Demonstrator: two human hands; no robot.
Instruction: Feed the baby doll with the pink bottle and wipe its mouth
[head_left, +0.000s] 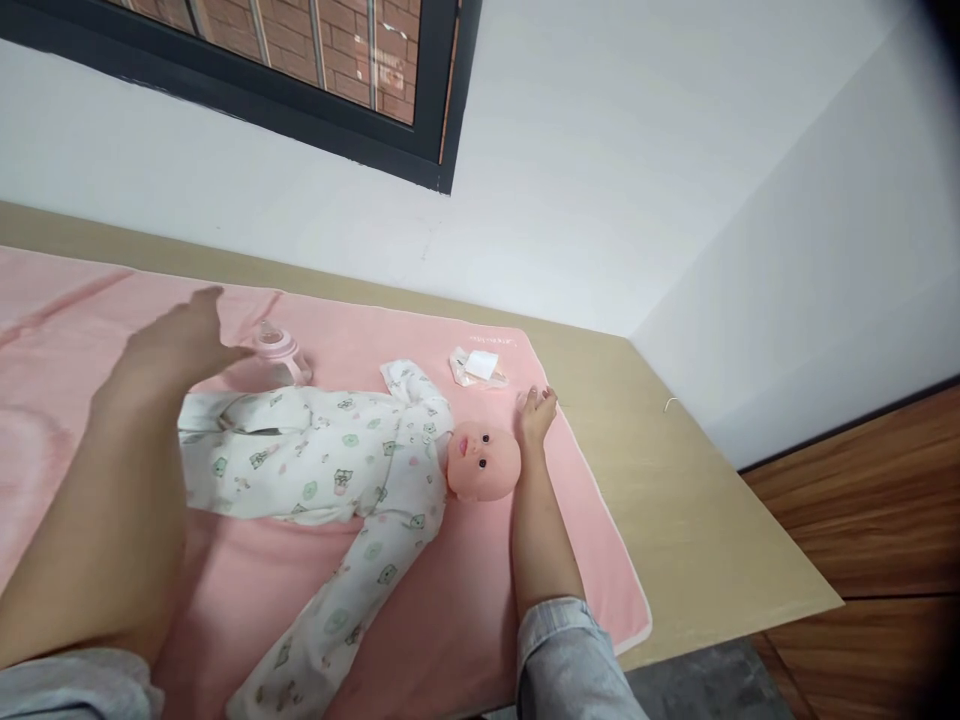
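My left hand (180, 335) is stretched over the pink mat, fingers extended and thumb apart, somewhat blurred. Its thumb tip is close to a pink baby bottle (279, 352) with an uncovered teat; whether they touch I cannot tell. Near the mat's right edge, my right hand (538, 412) has its fingers half curled and spread. A small translucent pinkish thing (522, 400) is against those fingers, its kind unclear. Between my arms a baby doll (484, 460) lies on its back, head beside my right forearm. It wears a white onesie (322, 450) with green and brown prints.
The pink mat (465, 570) covers much of a wooden tabletop (660, 480). A crumpled clear wrapper with a white label (480, 367) lies beyond the doll's head. Behind are a white wall and a dark-framed barred window (431, 130). Wood-grain panels (862, 500) stand at the right.
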